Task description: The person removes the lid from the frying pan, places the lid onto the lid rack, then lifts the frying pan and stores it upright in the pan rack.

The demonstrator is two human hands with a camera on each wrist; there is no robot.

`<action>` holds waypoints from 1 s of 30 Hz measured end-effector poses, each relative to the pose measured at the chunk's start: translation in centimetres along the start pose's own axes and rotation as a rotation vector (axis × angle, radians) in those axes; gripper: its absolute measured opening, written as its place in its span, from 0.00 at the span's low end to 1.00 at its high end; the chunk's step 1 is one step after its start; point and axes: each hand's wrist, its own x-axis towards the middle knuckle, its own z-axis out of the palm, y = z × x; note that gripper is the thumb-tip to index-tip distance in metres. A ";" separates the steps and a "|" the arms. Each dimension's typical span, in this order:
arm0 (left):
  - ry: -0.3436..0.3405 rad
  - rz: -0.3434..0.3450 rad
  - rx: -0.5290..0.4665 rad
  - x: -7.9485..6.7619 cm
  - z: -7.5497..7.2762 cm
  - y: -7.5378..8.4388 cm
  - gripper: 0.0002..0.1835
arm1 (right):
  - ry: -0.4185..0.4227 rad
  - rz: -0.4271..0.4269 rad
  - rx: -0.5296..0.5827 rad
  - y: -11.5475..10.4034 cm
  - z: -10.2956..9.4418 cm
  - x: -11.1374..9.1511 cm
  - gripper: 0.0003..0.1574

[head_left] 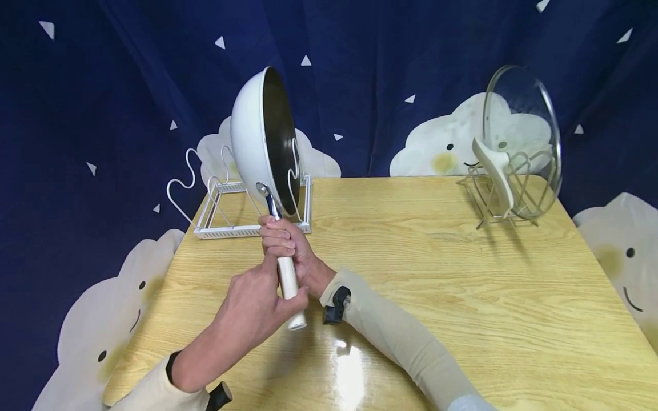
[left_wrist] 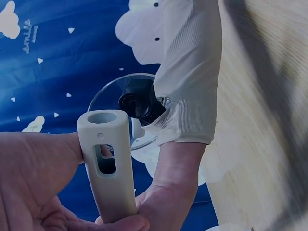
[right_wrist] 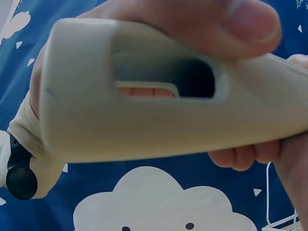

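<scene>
A white wok [head_left: 252,131] with a dark inside is tilted up on its side above the left part of the table, its rim facing right. It stands among the wires of a white wire rack [head_left: 231,232]; whether it rests on the base is hidden. My right hand [head_left: 303,257] grips the upper part of the cream handle [head_left: 288,277], close to the metal joint. Lower down, my left hand [head_left: 247,302] holds the same handle, thumb across it. In the left wrist view, the slotted handle end [left_wrist: 110,187] sits between thumb and fingers.
At the back right, a glass lid [head_left: 521,131] with a cream grip stands upright in a small wire stand [head_left: 493,214]. The wooden table [head_left: 411,257] meets a dark blue curtain [head_left: 360,85] with clouds behind it. Black cameras [head_left: 336,305] sit on the wrists.
</scene>
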 end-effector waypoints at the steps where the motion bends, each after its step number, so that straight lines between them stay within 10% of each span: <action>1: 0.002 0.001 0.004 0.0 0.1 0.0 0.23 | -0.001 0.003 0.002 0.0 -0.1 0.0 0.13; 30: 0.054 -0.006 -0.004 -0.8 2.4 -0.5 0.23 | -0.029 0.041 -0.002 -0.7 -1.8 -0.8 0.12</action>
